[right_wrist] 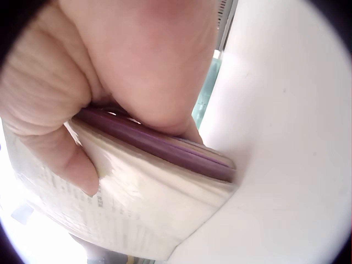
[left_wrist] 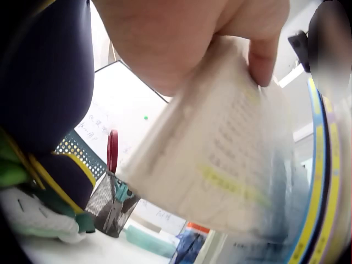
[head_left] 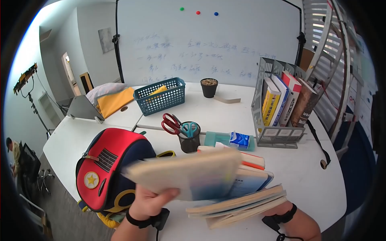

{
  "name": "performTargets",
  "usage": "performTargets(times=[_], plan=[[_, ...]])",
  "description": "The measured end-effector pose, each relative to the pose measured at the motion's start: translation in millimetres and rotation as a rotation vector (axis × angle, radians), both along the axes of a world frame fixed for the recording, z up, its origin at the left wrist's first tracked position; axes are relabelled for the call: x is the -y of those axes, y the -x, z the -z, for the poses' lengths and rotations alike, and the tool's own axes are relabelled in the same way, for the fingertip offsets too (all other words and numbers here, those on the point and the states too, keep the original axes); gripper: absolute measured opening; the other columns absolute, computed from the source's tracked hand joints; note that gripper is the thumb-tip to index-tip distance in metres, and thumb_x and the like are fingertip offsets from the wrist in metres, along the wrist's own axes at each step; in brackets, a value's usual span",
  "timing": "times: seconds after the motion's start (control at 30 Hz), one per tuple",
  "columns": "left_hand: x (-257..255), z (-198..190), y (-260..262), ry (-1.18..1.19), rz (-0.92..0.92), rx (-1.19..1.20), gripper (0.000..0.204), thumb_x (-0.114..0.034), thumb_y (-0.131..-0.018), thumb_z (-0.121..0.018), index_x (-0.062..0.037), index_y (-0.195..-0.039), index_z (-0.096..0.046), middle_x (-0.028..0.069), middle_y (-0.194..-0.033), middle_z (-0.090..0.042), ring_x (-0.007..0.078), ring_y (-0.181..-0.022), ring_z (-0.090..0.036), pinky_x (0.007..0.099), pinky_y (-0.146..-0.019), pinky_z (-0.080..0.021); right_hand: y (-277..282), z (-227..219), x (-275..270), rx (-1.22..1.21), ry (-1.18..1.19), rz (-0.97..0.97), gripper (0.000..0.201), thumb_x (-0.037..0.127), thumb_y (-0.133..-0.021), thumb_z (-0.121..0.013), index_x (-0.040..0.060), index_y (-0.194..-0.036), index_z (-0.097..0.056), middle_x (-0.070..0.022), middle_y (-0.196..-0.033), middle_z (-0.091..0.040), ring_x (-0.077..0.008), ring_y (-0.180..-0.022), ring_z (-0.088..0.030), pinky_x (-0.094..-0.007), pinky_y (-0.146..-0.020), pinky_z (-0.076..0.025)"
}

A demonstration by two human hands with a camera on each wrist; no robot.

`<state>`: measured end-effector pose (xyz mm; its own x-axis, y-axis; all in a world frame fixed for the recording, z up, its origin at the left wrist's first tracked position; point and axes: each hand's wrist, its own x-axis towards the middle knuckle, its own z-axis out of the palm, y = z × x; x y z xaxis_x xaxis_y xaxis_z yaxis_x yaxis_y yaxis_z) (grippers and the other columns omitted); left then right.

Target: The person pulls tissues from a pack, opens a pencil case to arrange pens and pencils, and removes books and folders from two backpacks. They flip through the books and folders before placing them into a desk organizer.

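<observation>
Book (head_left: 181, 172) is pinched at its left end by the L hand (head_left: 152, 201), thumb on the near side, & is held up over the table (head_left: 315, 176), nr the middle. Stack of books (head_left: 241, 205) is gripped by the R hand (head_left: 279, 209), to the right. Other books (head_left: 253, 160) are seen just behind. Red & blue bag (head_left: 108, 164) is set on the left. Farther off, scissors (head_left: 173, 124) are kept in a black cup (head_left: 189, 144), w/ a tissue pkt (head_left: 240, 139) to its right.
</observation>
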<state>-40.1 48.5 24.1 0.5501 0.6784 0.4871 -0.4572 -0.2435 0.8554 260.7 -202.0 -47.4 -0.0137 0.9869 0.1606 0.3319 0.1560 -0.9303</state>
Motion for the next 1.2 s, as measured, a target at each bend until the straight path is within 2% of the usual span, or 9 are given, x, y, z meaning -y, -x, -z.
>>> performTargets(times=[0.07, 0.3, 0.37, 0.43, 0.63, 0.73, 0.83, 0.97, 1.2], plan=[[-1, 5, -8, 0.001, 0.327, -0.205, 0.034, 0.003, -0.094, -0.074, 0.0038, -0.128, -0.069, 0.0092, -0.116, -0.076, 0.0167, -0.104, -0.072, 0.0326, -0.093, -0.056, -2, 0, 2, 0.054, 0.029, -0.011, 0.044, 0.013, -0.100, -0.079, 0.0051, -0.142, -0.067, -0.0109, -0.138, -0.072, -0.0236, -0.120, -0.067, -0.0354, -0.105, -0.055], [6, 12, -50, -0.175, -0.029, -0.137, 0.083, -0.003, -0.089, -0.086, -0.0027, -0.158, -0.040, 0.0103, -0.140, -0.056, 0.0227, -0.133, -0.056, 0.0389, -0.115, -0.044, 4, 17, 1, -0.070, 0.037, 0.062, 0.049, 0.010, -0.098, -0.080, 0.0061, -0.145, -0.066, -0.0078, -0.138, -0.072, -0.0214, -0.120, -0.067, -0.0349, -0.105, -0.054], [3, 32, -52, 0.079, 0.115, -0.144, 0.097, -0.006, -0.091, -0.084, -0.0054, -0.168, -0.025, 0.0145, -0.159, -0.046, 0.0232, -0.144, -0.049, 0.0399, -0.121, -0.039, 10, 2, 0, -0.177, 0.054, 0.093, 0.048, 0.010, -0.097, -0.082, 0.0045, -0.142, -0.066, -0.0073, -0.134, -0.072, -0.0187, -0.120, -0.066, -0.0340, -0.104, -0.053], [8, 35, -54, 0.397, 0.361, -0.158, 0.089, -0.020, -0.101, -0.076, -0.0058, -0.170, -0.021, 0.0148, -0.168, -0.037, 0.0233, -0.153, -0.040, 0.0416, -0.125, -0.035, 13, -3, -5, -0.098, 0.018, 0.070, 0.048, 0.010, -0.095, -0.084, 0.0034, -0.140, -0.067, -0.0071, -0.132, -0.072, -0.0167, -0.120, -0.065, -0.0335, -0.103, -0.053], [18, 46, -57, 0.298, 0.558, -0.161, 0.090, -0.049, -0.111, -0.057, -0.0095, -0.174, -0.007, 0.0122, -0.173, -0.027, 0.0240, -0.158, -0.031, 0.0424, -0.129, -0.027, 24, 3, -10, -0.171, -0.060, 0.155, 0.061, 0.006, -0.089, -0.088, 0.0061, -0.144, -0.063, -0.0059, -0.137, -0.070, -0.0163, -0.121, -0.066, -0.0356, -0.106, -0.054], [14, 38, -56, 0.161, 0.673, 0.045, 0.107, -0.061, -0.105, -0.061, -0.0103, -0.175, 0.004, 0.0126, -0.175, -0.023, 0.0251, -0.160, -0.028, 0.0441, -0.130, -0.025, 25, -6, -10, -0.041, -0.118, 0.202, 0.072, 0.006, -0.085, -0.092, 0.0052, -0.149, -0.056, -0.0071, -0.141, -0.068, -0.0170, -0.124, -0.065, -0.0370, -0.109, -0.054], [20, 19, -51, 0.321, 0.580, -0.143, 0.129, -0.071, -0.093, -0.073, -0.0105, -0.174, 0.008, 0.0118, -0.176, -0.022, 0.0268, -0.161, -0.027, 0.0472, -0.131, -0.023, 22, -3, -13, -0.302, -0.055, 0.221, 0.080, 0.009, -0.083, -0.094, 0.0034, -0.151, -0.052, -0.0084, -0.143, -0.065, -0.0178, -0.126, -0.063, -0.0373, -0.110, -0.053], [21, 38, -42, 0.069, 0.663, -0.254, 0.157, -0.061, -0.067, -0.101, -0.0066, -0.173, 0.001, 0.0124, -0.173, -0.028, 0.0237, -0.158, -0.029, 0.0440, -0.128, -0.029, 22, 9, -7, -0.341, -0.073, 0.220, 0.084, 0.011, -0.081, -0.096, 0.0027, -0.151, -0.051, -0.0088, -0.144, -0.064, -0.0183, -0.127, -0.062, -0.0373, -0.112, -0.052], [42, 46, -58, 0.268, 0.468, -0.099, 0.125, -0.053, -0.059, -0.108, -0.0014, -0.149, -0.038, 0.0102, -0.151, -0.054, 0.0184, -0.138, -0.051, 0.0379, -0.116, -0.041, 21, 1, 1, -0.136, -0.037, 0.140, 0.064, 0.017, -0.087, -0.094, 0.0046, -0.143, -0.066, -0.0083, -0.140, -0.071, -0.0182, -0.125, -0.065, -0.0367, -0.109, -0.053]])
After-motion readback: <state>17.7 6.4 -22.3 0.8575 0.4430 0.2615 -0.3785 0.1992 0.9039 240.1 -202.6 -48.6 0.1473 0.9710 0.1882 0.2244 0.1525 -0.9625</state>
